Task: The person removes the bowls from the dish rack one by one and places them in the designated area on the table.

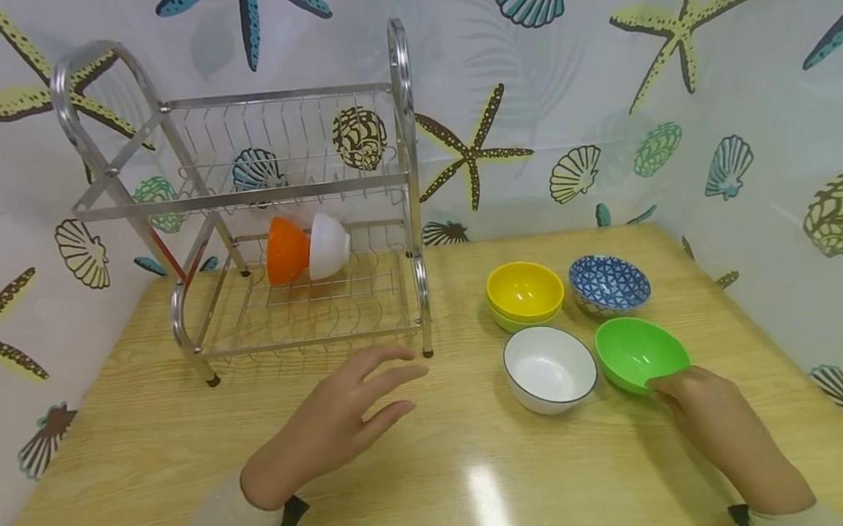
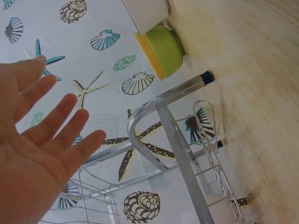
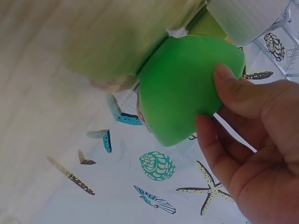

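My right hand [image 1: 713,417] pinches the near rim of a bright green bowl [image 1: 636,353], thumb on its outer wall in the right wrist view. Left of that bowl is a white bowl [image 1: 549,369] with a dark rim. Behind them sit a yellow bowl [image 1: 525,287], stacked in a light green bowl [image 1: 520,323], and a blue patterned bowl [image 1: 610,282]. My left hand [image 1: 344,412] hovers over the table before the dish rack, fingers spread and holding nothing. On the rack's lower tier an orange bowl [image 1: 287,251] and a white bowl [image 1: 328,246] stand on their sides.
The two-tier metal dish rack [image 1: 302,191] stands at the back left of the wooden table [image 1: 561,485]. Its right front leg comes down just beyond my left fingertips. A patterned sheet [image 1: 479,66] with starfish and shells covers the walls behind and beside the table.
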`<act>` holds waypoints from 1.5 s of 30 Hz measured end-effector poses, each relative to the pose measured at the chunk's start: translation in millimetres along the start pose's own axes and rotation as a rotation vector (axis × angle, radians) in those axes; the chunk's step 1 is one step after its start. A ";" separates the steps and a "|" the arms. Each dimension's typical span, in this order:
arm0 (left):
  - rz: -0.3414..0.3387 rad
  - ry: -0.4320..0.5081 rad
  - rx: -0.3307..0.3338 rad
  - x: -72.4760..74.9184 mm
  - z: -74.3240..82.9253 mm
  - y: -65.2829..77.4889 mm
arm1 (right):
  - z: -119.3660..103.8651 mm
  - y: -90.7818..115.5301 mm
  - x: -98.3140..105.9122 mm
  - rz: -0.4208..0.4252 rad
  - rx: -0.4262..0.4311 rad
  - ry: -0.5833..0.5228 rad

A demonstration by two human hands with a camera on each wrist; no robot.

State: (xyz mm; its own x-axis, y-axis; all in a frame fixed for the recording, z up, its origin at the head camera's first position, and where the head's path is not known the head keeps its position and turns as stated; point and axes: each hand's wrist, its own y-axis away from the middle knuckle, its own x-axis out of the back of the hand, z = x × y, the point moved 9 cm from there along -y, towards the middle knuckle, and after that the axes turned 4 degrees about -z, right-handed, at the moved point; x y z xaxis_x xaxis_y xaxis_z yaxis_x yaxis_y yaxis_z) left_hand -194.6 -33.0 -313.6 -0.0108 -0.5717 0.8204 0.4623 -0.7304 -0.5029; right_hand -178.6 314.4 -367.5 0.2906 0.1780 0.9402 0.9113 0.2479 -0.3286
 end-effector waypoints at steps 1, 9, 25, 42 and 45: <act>-0.002 -0.001 0.000 -0.5 -0.1 0.3 | 0.4 -0.5 -0.9 -0.013 -0.003 -0.001; -0.032 0.004 0.020 -2.8 -2.8 2.6 | 2.6 -2.0 -3.5 -0.054 -0.025 -0.012; -0.036 -0.017 0.016 -3.7 -2.7 3.1 | 3.1 -0.3 -9.1 -0.153 -0.068 0.006; -0.038 -0.005 -0.050 -11.2 2.6 1.1 | -25.5 13.2 24.4 0.162 0.000 -0.054; -0.029 -0.005 -0.060 -10.7 2.5 -0.1 | -36.5 15.4 28.4 0.191 0.031 -0.073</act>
State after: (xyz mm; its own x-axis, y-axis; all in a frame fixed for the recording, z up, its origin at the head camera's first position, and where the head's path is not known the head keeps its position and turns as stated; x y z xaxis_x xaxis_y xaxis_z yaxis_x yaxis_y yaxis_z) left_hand -192.4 -25.9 -321.7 -0.0187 -0.5479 0.8364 0.4080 -0.7679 -0.4938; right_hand -145.7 288.5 -342.6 0.4348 0.2924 0.8517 0.8318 0.2318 -0.5043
